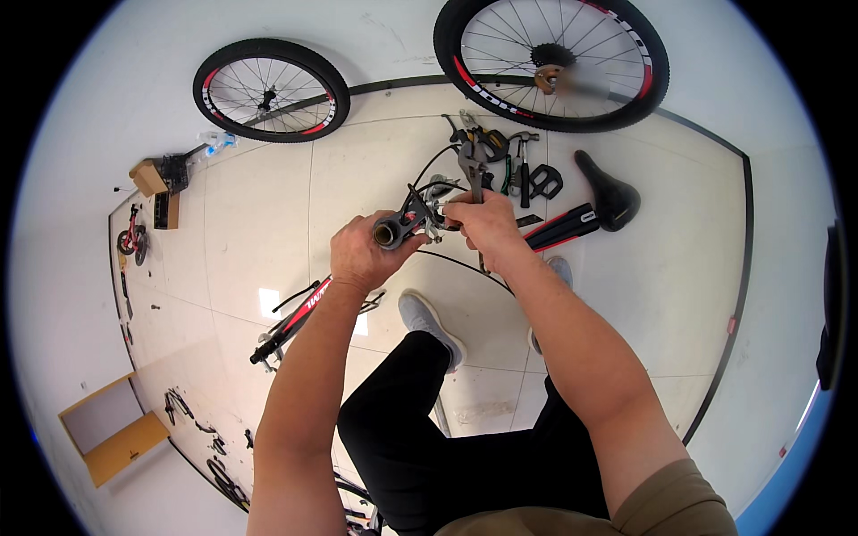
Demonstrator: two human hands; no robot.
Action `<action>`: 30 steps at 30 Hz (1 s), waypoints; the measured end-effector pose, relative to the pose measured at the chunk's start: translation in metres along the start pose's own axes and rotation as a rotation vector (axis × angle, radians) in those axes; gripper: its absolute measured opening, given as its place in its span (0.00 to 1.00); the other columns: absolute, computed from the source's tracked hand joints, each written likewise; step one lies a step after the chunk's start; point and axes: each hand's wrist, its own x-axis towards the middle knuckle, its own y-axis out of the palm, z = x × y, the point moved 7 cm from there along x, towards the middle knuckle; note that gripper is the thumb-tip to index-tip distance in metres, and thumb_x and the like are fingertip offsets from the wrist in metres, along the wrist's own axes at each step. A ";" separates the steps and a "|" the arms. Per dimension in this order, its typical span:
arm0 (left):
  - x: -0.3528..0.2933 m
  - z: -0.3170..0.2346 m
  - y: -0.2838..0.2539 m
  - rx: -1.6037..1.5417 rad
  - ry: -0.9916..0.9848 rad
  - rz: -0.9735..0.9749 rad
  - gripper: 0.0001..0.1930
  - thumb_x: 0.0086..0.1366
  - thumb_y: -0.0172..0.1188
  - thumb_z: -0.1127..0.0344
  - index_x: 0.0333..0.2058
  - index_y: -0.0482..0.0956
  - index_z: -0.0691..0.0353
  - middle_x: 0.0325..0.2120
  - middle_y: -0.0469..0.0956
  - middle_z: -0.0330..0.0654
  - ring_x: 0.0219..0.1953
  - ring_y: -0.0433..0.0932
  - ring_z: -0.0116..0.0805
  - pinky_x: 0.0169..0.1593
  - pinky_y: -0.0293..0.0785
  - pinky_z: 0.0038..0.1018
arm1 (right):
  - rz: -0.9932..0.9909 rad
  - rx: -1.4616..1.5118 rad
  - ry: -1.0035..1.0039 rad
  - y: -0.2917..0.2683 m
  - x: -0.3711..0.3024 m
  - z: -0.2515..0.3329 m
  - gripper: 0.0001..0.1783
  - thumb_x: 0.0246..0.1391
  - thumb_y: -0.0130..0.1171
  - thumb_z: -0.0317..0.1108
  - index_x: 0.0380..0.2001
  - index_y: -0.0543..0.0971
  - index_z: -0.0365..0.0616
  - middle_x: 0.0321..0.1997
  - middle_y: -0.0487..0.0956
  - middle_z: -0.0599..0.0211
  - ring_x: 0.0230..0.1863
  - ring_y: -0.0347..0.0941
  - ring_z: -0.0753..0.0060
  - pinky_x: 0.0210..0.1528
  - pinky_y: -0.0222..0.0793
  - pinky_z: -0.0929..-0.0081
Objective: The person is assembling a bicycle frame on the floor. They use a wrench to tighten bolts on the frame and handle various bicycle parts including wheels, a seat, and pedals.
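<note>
My left hand [368, 255] is closed round a grey bicycle part with an open round tube end [386, 234], thumb along its near side. Close on its right, my right hand [487, 223] grips an adjustable wrench [473, 163], whose jaw points away from me. Silver fittings and black cables [435, 163] crowd the gap between both hands; exactly what the right fingertips touch there is hidden. A red and black bicycle tube [308, 308] slants down to the left behind my left forearm. How it joins the held part cannot be seen.
Right of the wrench lie a hammer [525, 170], a pedal [545, 182] and yellow-handled pliers [490, 143]. A black saddle [612, 201] is farther right. Two wheels, one smaller [271, 89] and one larger [551, 64], lean against the wall. Cardboard boxes [154, 179] stand at the left.
</note>
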 end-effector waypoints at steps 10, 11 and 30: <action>-0.001 0.005 0.001 -0.013 -0.011 -0.037 0.22 0.48 0.74 0.42 0.34 0.84 0.51 0.25 0.82 0.38 0.29 0.81 0.41 0.35 0.78 0.35 | -0.009 -0.085 0.153 0.002 -0.006 0.003 0.09 0.43 0.65 0.30 0.29 0.79 0.38 0.22 0.74 0.69 0.18 0.63 0.79 0.18 0.56 0.75; -0.001 0.005 0.002 -0.012 -0.016 -0.035 0.23 0.47 0.74 0.40 0.34 0.83 0.50 0.24 0.82 0.38 0.29 0.81 0.41 0.35 0.78 0.36 | -0.017 -0.093 0.087 0.003 -0.004 0.003 0.10 0.43 0.65 0.30 0.29 0.78 0.38 0.22 0.73 0.70 0.18 0.62 0.79 0.18 0.55 0.75; 0.000 0.006 0.003 -0.040 0.010 -0.067 0.24 0.46 0.74 0.39 0.32 0.83 0.50 0.23 0.80 0.39 0.28 0.80 0.41 0.33 0.77 0.36 | 0.031 0.114 0.125 -0.006 0.010 -0.008 0.10 0.48 0.64 0.35 0.28 0.78 0.39 0.19 0.69 0.74 0.15 0.57 0.80 0.15 0.51 0.76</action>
